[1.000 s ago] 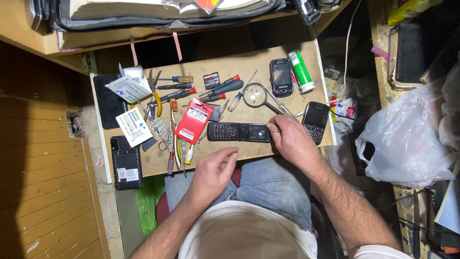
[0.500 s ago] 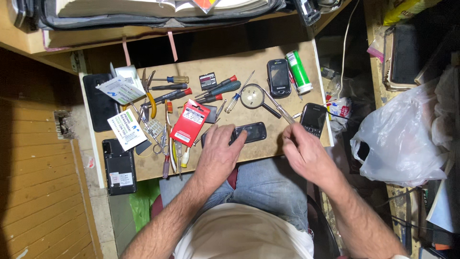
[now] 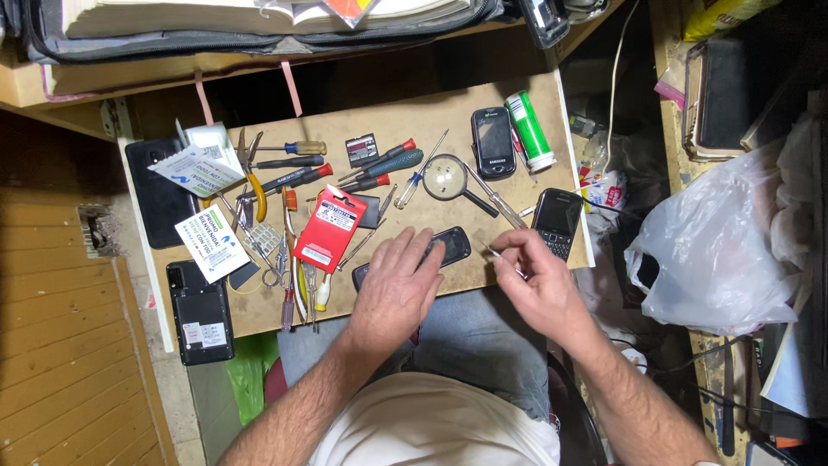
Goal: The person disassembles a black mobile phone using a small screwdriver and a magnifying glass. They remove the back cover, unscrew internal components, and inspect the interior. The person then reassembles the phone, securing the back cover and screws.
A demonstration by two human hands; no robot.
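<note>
My left hand point(image 3: 401, 285) lies flat over a small black phone point(image 3: 451, 245) at the front edge of the wooden board point(image 3: 414, 129), covering most of it. My right hand point(image 3: 535, 280) is to the right of that phone, fingers pinched on a thin metal tool point(image 3: 493, 253) whose tip points left. A black keypad phone point(image 3: 556, 223) lies just beyond my right hand. A red card pack point(image 3: 329, 228) sits left of my left hand.
Screwdrivers point(image 3: 384, 164), pliers point(image 3: 252, 173), a magnifying glass point(image 3: 448, 179), another black phone point(image 3: 492, 142) and a green cylinder point(image 3: 530, 129) crowd the board. Two black phones point(image 3: 200, 312) lie at the left. A white plastic bag point(image 3: 724, 246) hangs at the right.
My left hand came up from my lap onto the black phone. My right hand drew back from the phone to the right and now pinches a thin tool.
</note>
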